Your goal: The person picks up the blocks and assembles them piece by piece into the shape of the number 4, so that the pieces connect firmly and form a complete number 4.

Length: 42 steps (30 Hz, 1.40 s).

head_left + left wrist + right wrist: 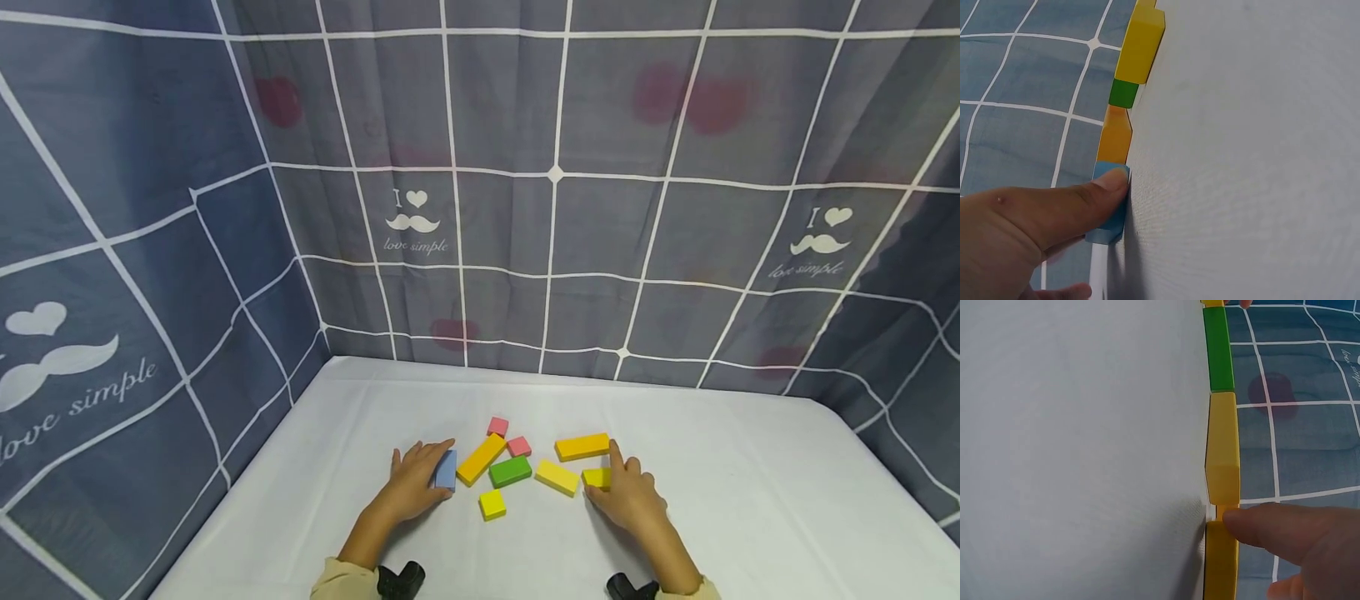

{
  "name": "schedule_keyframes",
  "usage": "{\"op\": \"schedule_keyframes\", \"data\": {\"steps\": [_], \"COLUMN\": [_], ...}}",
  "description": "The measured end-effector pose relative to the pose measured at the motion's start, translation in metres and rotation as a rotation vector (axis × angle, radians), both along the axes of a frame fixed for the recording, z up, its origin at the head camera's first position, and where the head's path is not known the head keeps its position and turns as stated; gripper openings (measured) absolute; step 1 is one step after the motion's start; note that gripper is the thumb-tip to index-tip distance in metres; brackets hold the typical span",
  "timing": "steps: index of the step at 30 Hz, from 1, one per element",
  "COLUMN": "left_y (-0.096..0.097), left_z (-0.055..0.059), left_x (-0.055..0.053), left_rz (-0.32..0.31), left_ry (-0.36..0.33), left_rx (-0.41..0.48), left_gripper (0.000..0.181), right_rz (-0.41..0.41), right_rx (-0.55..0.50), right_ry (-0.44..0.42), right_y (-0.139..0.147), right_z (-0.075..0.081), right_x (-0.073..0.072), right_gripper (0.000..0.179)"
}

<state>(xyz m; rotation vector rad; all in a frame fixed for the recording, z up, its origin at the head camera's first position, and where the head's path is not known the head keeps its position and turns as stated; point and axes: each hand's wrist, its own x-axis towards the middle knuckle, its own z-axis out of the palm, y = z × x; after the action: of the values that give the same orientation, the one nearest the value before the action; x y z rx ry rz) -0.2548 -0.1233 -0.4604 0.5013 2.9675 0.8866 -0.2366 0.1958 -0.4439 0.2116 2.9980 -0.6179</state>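
My left hand point(411, 482) holds a blue block point(446, 470), its thumb on the near end and a finger at the far end. In the left wrist view the thumb lies across the blue block point(1107, 219). On the right, my right hand point(628, 493) has its thumb against a small yellow block point(596, 477), which the hand partly covers. The index finger reaches forward to the right end of an orange-yellow block point(582, 447). The right wrist view shows the thumb tip at the yellow block's point(1221, 562) end; the other fingers are mostly hidden.
Between the hands lie an orange block point(481, 459), a green block point(510, 472), a pale yellow block point(557, 478), a yellow cube point(492, 505) and two pink blocks point(518, 447). A white cloth covers the table point(750, 483). Grey gridded curtains point(502, 217) stand behind and beside it.
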Motion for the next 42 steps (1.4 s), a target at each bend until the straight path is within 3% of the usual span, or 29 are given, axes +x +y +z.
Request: {"op": "schedule_keyframes", "data": {"steps": [11,18,23,30,35,42], "left_y": [-0.001,-0.003,-0.002,0.007,0.024,0.037], "left_z": [0.004,0.006,0.016,0.026,0.030,0.032], "left_x": [0.001,0.004,0.005,0.008,0.018,0.047], "left_rz": [0.011,-0.016,-0.025,-0.045,-0.118,-0.243], "left_ry": [-0.006,0.043,0.074,0.012,-0.034,0.037], "left_rx": [0.011,-0.020,-0.002,0.010,0.014,-0.080], "left_gripper": [0.071,0.067,0.067,0.069,0.072,0.069], "right_rz": [0.028,0.039,0.058,0.090,0.145,0.213], "right_rx": [0.033,0.051,0.078,0.167,0.208,0.167], "right_ry": [0.012,-0.010,0.010,0.043,0.057,-0.003], "right_y": [0.003,0.004,0.005,0.006,0.006,0.000], "right_z": [0.001,-0.003,-0.001,0.005,0.011,0.022], "right_x": [0.001,0.003,0.004,0.012,0.024,0.045], "right_gripper": [0.083,0.079,0.076,0.071,0.073,0.074]}}
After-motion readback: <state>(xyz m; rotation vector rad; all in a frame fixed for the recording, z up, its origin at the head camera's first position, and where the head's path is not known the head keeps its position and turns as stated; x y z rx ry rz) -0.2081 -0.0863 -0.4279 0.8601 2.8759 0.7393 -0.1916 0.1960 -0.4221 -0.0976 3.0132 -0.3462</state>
